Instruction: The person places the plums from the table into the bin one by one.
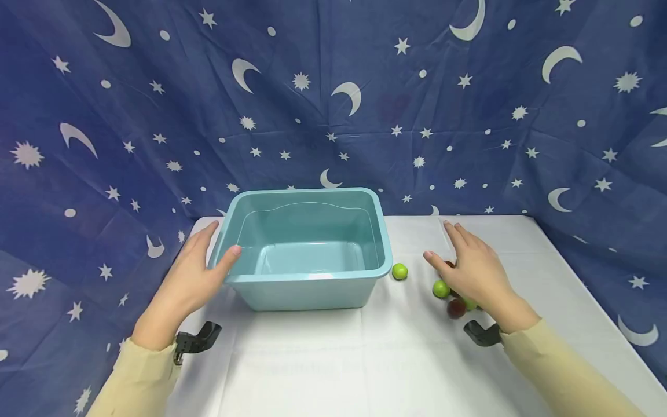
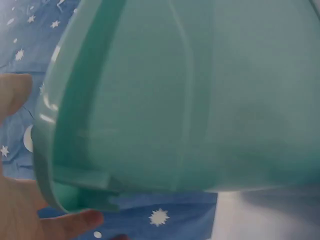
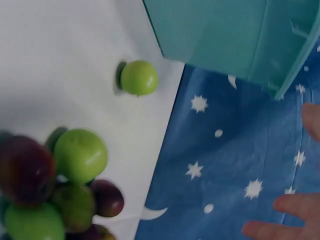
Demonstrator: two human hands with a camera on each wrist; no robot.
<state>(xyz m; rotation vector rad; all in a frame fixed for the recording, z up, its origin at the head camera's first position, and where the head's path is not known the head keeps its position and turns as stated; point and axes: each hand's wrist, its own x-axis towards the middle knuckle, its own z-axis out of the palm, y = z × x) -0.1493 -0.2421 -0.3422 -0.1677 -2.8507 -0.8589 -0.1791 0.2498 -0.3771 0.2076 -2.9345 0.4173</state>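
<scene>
A light blue-green plastic basin (image 1: 312, 277) stands on the white table, its inside bare. At its left end is my left hand (image 1: 195, 275), fingers stretched along the outside of the rim and thumb raised over the corner. The left wrist view shows a fingertip (image 2: 90, 218) right at the underside of the rim. My right hand (image 1: 476, 269) hovers with spread fingers over a cluster of small round fruits, partly hiding them. Green fruits (image 3: 80, 155) and dark red fruits (image 3: 26, 170) lie together there. One lone green fruit (image 1: 399, 271) is between the cluster and the basin.
The white-covered table (image 1: 323, 359) reaches back to a blue cloth (image 1: 292, 104) with white moons and stars. That cloth hangs behind the table and along both sides. A black wrist mount (image 1: 198, 339) sits on the left wrist, another (image 1: 482, 334) on the right.
</scene>
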